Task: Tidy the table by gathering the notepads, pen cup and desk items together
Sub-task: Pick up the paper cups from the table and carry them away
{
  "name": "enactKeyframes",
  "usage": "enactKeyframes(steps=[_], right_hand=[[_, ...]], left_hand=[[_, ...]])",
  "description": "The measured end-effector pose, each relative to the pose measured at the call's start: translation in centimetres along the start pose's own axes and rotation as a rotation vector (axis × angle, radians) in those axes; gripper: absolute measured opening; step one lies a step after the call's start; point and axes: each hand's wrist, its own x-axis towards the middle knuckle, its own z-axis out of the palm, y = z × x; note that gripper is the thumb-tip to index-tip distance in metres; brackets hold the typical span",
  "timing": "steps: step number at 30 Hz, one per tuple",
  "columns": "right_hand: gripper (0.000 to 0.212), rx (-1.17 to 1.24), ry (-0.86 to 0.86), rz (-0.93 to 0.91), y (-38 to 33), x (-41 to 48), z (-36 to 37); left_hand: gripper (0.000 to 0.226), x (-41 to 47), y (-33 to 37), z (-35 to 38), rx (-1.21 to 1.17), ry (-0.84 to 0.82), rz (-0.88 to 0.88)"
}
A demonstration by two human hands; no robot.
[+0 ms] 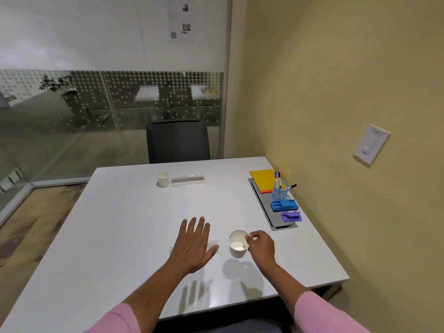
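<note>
The right hand (262,246) pinches the rim of a white paper cup (237,243) with its thumb and fingers, over the table (120,224) close to the near edge. The cup looks empty, so it should be very light. It is thin and soft and could squash, so a gentle hold on the rim or round the side seems best. The left hand (194,243) is spread flat and holds nothing. It is over a clear strip (214,242) and mostly hides it; I cannot tell if they touch. By the right edge sit a yellow notepad (263,180), a pen cup (280,192), a blue holder (284,205) and a small purple thing (291,216) that is hard to make out.
</note>
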Motion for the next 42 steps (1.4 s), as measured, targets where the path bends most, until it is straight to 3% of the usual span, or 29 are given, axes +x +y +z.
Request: enactKeyframes(steps=[19, 42], right_hand=[[0.016, -0.080, -0.193, 0.111, 4.6, 13.4, 6.8], [0.023, -0.177, -0.300, 0.163, 6.6, 15.0, 10.3]], left_hand=[[0.084, 8.6, 0.6, 6.3, 0.007, -0.140, -0.132], [0.077, 8.3, 1.5, 8.8, -0.033, -0.140, -0.230]])
